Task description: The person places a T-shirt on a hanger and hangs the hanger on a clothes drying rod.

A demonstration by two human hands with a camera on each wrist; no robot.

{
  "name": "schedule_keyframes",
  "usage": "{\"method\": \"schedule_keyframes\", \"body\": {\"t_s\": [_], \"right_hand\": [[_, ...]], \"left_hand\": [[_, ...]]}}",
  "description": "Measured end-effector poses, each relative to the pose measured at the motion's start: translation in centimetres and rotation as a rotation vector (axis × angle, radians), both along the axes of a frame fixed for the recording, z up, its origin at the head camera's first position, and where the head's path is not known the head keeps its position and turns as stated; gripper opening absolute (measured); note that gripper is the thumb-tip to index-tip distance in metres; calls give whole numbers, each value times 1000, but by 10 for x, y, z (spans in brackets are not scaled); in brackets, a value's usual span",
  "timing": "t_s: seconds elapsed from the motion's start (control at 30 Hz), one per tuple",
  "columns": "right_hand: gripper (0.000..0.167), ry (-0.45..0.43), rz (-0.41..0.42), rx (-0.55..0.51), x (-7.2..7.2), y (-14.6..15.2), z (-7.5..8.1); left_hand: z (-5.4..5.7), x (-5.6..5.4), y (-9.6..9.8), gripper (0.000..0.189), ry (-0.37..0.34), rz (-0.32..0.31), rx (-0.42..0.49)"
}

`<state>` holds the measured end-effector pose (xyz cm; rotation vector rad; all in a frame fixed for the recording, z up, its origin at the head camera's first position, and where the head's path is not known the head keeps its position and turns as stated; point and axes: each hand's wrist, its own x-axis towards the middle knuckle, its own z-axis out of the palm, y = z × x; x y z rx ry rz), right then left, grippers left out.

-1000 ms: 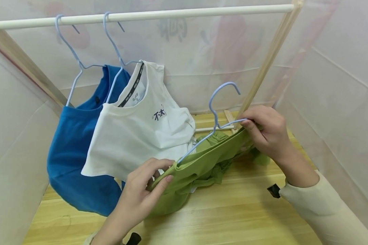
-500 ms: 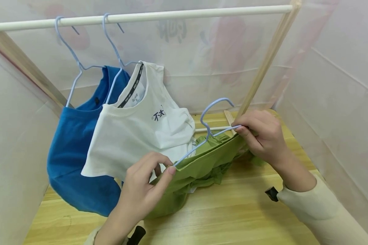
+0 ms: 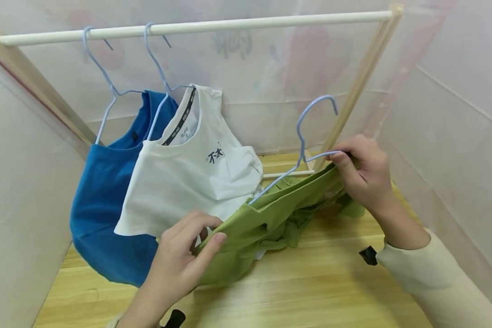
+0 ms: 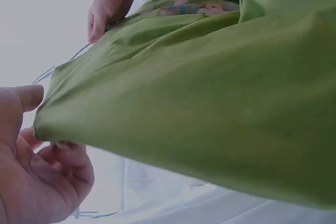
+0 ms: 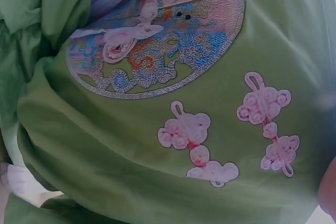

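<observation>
A green top (image 3: 270, 228) is stretched between my two hands in the head view. Inside its opening sits a light blue clothes hanger (image 3: 301, 136), hook upward and off the rail. My left hand (image 3: 184, 250) grips the top's near left edge between thumb and fingers, apart from the hanger's left arm, whose end is tucked into the cloth. With my right hand (image 3: 365, 175) I pinch the hanger's right arm end together with the fabric. The right wrist view shows pink knot decorations (image 5: 199, 153) and a patterned fan (image 5: 152, 66) on the green cloth.
A white rail (image 3: 270, 22) on a wooden frame (image 3: 361, 77) spans the back. From its left part hang a blue top (image 3: 110, 214) and a white sleeveless top (image 3: 176, 177) on blue hangers. Wood-grain tabletop (image 3: 311, 291) lies below, with pale walls around.
The hanger dipped and then rose, its hook now higher and further right. My left thumb has left the hanger's arm for the cloth edge, lower left. My right hand has risen slightly.
</observation>
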<state>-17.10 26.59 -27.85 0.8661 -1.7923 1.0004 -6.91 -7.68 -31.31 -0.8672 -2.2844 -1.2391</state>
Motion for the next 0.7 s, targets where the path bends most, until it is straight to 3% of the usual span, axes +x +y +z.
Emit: {"method": "schedule_keyframes", "body": {"t_s": [0.1,0.27,0.37,0.53,0.7], "right_hand": [[55,-24,-3,-20,-4,3,2],[59,-31,4,-71,-10,-2,13],[63,-33,0,-93,-13,-10,23],[69,-66,6,-101,-19,-27,41],[70,-89,27,-57,-29,-38,52]], "left_hand": [[1,3,-1,20,-1,-106,43],[4,10,5,23,-7,-377,146],[8,13,11,27,-3,-492,164],[15,17,23,33,16,-570,187],[22,20,32,50,2,-570,197]]}}
